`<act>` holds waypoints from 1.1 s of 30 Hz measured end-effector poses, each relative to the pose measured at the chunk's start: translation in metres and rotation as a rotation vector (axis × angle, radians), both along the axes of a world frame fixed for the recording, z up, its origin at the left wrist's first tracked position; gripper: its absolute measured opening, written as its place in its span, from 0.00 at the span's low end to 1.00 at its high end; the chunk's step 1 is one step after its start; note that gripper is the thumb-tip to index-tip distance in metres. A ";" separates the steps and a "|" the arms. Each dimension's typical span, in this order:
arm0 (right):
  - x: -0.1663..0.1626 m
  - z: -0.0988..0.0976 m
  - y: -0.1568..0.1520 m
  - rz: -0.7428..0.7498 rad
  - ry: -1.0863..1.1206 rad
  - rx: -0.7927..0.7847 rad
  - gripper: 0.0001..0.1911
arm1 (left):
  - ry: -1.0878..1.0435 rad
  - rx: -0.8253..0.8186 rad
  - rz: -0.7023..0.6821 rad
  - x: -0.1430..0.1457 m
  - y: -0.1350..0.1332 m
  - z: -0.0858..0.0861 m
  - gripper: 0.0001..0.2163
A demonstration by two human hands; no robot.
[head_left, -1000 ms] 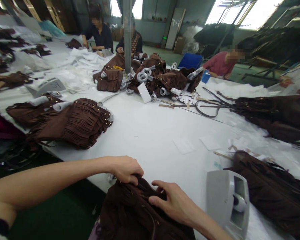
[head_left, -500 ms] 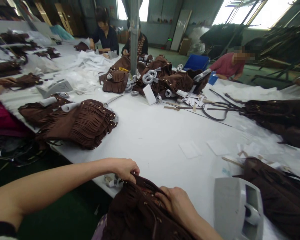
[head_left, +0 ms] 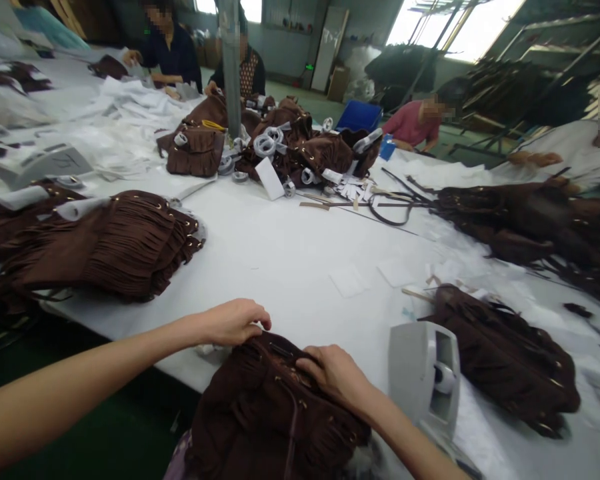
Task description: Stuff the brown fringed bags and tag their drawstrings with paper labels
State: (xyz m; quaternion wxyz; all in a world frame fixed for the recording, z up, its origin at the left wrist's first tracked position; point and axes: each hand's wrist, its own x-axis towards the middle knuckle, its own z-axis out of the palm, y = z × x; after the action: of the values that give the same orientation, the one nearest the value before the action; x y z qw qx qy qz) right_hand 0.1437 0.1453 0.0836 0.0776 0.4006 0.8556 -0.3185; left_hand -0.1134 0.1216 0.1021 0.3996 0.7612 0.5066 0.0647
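Observation:
A dark brown handbag with brass-coloured eyelets and a drawcord stands at the table's near edge, close to my body. At the far left corner of its mouth, my left hand is closed on the rim. My right hand grips the opposite side of the rim, thumb outside and fingertips curled toward the opening. Between the hands the mouth is partly open, and a patterned lining shows inside. The bag's bottom is cut off by the frame.
A grey tape dispenser stands right of the bag, beside another brown bag. Fringed brown bags lie on the left. A metal post rises from a pile of bags. Several people sit around the white table.
The view has swung to the right, so the table's contents sit further left. Both hands keep hold of the bag's rim, and more of the bag's front shows.

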 end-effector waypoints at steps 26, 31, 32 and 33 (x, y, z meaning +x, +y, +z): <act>0.044 0.007 -0.032 -0.023 0.240 -0.131 0.13 | -0.046 0.068 -0.434 0.082 -0.008 0.003 0.09; 0.054 -0.014 -0.026 0.194 0.162 0.163 0.21 | -0.085 0.131 -0.468 0.074 -0.012 -0.002 0.08; 0.055 -0.019 -0.024 0.229 0.144 0.213 0.22 | -0.079 0.143 -0.470 0.074 -0.013 -0.004 0.07; 0.056 -0.024 -0.022 0.254 0.124 0.255 0.22 | -0.067 0.157 -0.467 0.075 -0.015 -0.008 0.07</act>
State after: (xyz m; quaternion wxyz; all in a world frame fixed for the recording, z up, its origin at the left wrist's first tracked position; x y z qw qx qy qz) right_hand 0.1999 0.1234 0.0595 0.0130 0.2756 0.9359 -0.2191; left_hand -0.0388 0.1070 0.0942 0.3600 0.8838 0.2967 0.0351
